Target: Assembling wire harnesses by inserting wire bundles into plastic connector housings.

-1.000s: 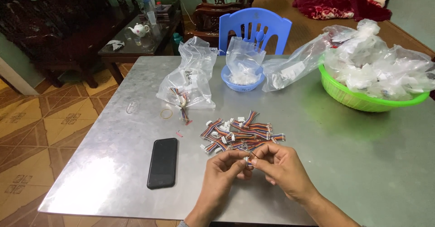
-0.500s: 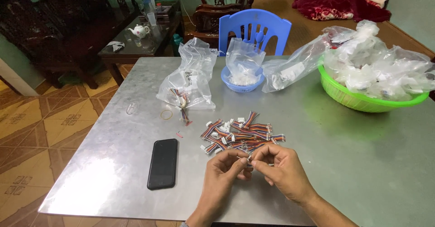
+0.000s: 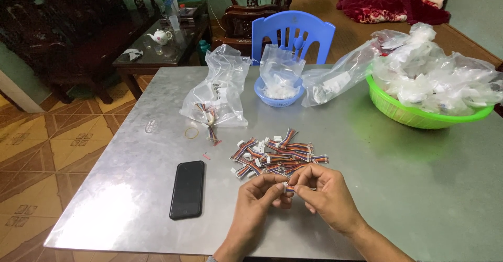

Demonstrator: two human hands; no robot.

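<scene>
- Fingers (image 3: 276,187) of the left hand (image 3: 257,202) and of the right hand (image 3: 325,191) meet tip to tip, pressed together in a pinch on one small wire lead with a white connector (image 3: 288,187); neither hand is spread.
- Wire lead: held just above the tabletop (image 3: 398,188), between the two hands, directly on the near side of the pile of multicoloured wire leads (image 3: 277,157). Its long axis appears to run left to right, from one pinch to the other, though most of it is hidden by the fingertips.
- Hand nearer the pile: both lie just beside its near edge; the right hand's knuckles sit slightly closer to it, almost touching the nearest leads.
- Pile of multicoloured wire leads: loose on the tabletop, leads fanned in several directions, white connectors at their ends.
- Black phone (image 3: 187,188): flat and face up, to the left of the pile, well apart from the hands.
- Clear plastic bag (image 3: 217,92) holding a few more leads: beyond the pile and to its left, with a rubber band (image 3: 191,132) just beside it.
- Small blue bowl (image 3: 279,95) lined with a clear bag: straight beyond the pile.
- Green basket (image 3: 414,115) heaped with clear bags: beyond the pile and far to its right.
- Blue plastic chair (image 3: 293,34): behind the tabletop's far edge, beyond the blue bowl.
</scene>
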